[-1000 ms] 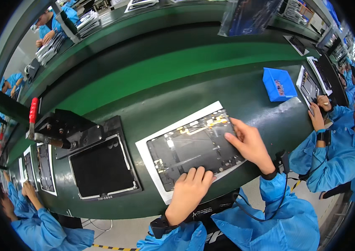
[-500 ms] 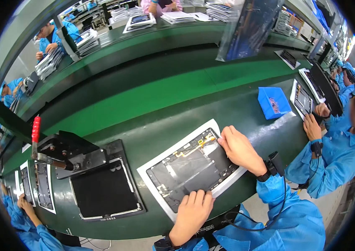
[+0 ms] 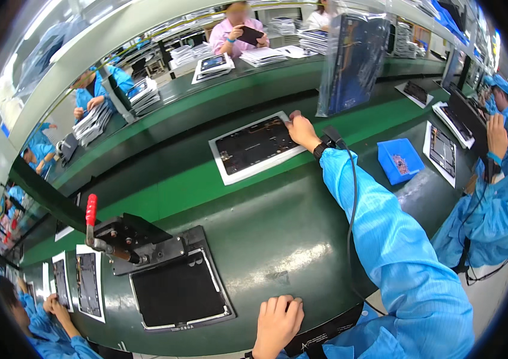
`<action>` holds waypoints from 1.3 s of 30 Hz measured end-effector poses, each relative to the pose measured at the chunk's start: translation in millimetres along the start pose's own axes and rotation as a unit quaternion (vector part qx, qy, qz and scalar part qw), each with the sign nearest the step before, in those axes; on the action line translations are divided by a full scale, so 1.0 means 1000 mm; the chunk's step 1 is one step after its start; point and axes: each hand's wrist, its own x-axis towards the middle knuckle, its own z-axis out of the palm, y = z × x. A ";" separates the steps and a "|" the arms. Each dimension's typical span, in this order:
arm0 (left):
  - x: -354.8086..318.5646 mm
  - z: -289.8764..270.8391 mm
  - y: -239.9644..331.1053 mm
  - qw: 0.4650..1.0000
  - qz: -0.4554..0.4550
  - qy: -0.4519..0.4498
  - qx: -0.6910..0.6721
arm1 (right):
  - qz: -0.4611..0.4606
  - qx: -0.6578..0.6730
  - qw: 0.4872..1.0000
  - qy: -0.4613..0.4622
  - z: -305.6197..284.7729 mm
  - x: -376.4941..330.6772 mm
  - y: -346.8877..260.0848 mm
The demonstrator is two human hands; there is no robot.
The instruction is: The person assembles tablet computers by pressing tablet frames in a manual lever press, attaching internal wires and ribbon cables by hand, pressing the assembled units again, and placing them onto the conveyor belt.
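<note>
Currently the right hand [image 3: 302, 128] grips the white tray's [image 3: 221, 164] far-right edge on the green belt [image 3: 206, 185]. Left hand [image 3: 278, 323] rests flat, fingers spread, on the workbench edge [image 3: 278, 251], holding nothing.

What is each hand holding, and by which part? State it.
The right hand grips the white-framed panel at its far right corner. The left hand holds nothing, resting on the table edge.

A flat rectangular panel [image 3: 255, 146] with a white border and a dark inner face showing small parts and thin wiring lies face-up on the green conveyor strip [image 3: 194, 185], tilted slightly so its right end sits farther away. Its far right corner is under the right hand [image 3: 302, 130], fingers resting on it.
</note>
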 end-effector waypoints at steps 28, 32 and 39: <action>0.000 -0.010 0.002 0.997 -0.066 -0.021 -0.030 | -0.008 -0.418 0.892 -0.170 -0.302 -0.106 0.126; 0.002 -0.057 0.000 0.996 0.027 -0.079 0.044 | 0.020 -0.359 0.927 -0.106 -0.310 -0.102 0.116; 0.047 -0.113 -0.014 0.991 0.092 -0.081 0.046 | 0.044 -0.293 0.953 -0.067 -0.349 -0.095 0.103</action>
